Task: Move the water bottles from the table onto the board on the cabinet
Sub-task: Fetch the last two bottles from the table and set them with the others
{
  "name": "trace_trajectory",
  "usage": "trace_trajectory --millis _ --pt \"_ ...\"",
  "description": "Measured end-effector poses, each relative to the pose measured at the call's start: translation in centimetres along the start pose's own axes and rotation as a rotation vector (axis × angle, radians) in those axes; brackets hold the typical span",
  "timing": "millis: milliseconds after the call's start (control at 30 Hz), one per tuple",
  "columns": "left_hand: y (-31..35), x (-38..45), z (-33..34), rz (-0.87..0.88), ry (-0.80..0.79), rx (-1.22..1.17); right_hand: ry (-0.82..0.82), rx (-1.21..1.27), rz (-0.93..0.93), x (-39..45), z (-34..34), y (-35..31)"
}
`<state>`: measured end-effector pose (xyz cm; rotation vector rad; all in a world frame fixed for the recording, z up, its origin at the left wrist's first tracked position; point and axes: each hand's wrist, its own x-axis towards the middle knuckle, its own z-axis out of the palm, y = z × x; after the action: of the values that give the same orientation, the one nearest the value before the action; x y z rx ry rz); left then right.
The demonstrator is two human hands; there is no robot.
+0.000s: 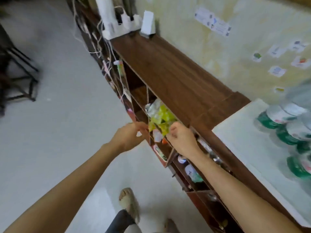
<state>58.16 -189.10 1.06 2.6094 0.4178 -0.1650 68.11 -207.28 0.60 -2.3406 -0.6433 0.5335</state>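
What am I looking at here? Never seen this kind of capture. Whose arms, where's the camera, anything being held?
There is no robot here. A person wears one wide-angle camera on the head, looking forward and down, so the two bare arms are their own. The left hand and the right hand reach to the front of a brown wooden cabinet, at a yellow-green plastic bag in one open compartment. Both hands have curled fingers right at the bag, but the picture is too blurred to say whether they grip it. At right, a pale board lies on the cabinet top, and blurred water bottles with green labels already stand on it. Neither hand holds a bottle.
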Motion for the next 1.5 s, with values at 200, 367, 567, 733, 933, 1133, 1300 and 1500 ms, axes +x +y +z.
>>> trace_trajectory --millis 200,367,567,733,933,1133,1300,1500 --pt "-16.5 -2.7 -7.1 -0.286 0.101 0.179 -0.34 -0.346 -0.278 12.1 12.1 -12.8" --pt "-29.6 -3.1 -14.4 -0.429 0.017 0.293 -0.434 -0.46 -0.375 20.9 20.6 -24.4" --pt "-42.1 -0.2 -21.6 -0.584 0.025 0.23 -0.447 -0.484 -0.45 31.2 27.7 -35.6" --pt "-52.2 7.3 -26.9 -0.648 0.092 0.188 -0.397 -0.482 -0.554 42.6 33.7 -44.0" --pt "-61.4 16.9 -33.3 -0.696 0.145 0.145 -0.423 -0.52 -0.635 54.6 38.8 -52.3" --pt "-72.9 26.5 -41.1 -0.703 0.169 0.171 -0.449 -0.58 -0.703 68.5 43.7 -62.9" --pt "-84.7 34.8 -47.4 -0.707 0.235 0.166 -0.362 -0.625 -0.794 79.9 49.3 -70.6" --pt "-97.8 46.9 -57.3 -0.637 0.192 0.151 -0.261 -0.697 -0.777 94.2 53.2 -79.5"
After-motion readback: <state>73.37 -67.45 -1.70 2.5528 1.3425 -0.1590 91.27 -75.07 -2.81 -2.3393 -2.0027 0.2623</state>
